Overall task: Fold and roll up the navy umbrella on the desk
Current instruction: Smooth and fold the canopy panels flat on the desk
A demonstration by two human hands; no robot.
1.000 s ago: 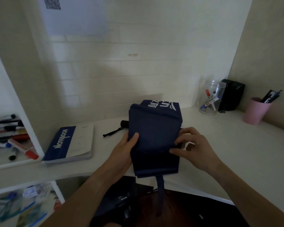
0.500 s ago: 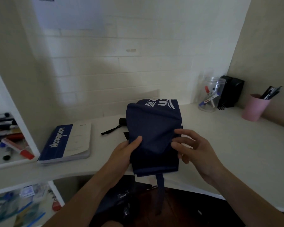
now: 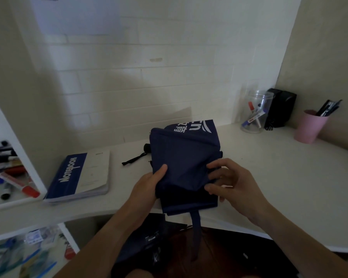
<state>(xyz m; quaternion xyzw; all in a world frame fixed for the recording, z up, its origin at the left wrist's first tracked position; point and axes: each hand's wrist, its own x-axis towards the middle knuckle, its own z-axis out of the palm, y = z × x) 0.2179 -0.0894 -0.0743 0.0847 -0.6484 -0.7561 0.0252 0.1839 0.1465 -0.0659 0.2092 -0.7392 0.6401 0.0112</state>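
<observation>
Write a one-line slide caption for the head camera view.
Both hands fold the navy umbrella at the desk edge: left hand grips its side, right hand tucks the fabric.

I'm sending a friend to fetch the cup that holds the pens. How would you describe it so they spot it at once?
Follow the white desk to its far right corner, where it meets the beige wall. Past the clear plastic jar of markers and the black box stands a pink cup with dark pens sticking out. It is the only pink thing on the desk.
</observation>
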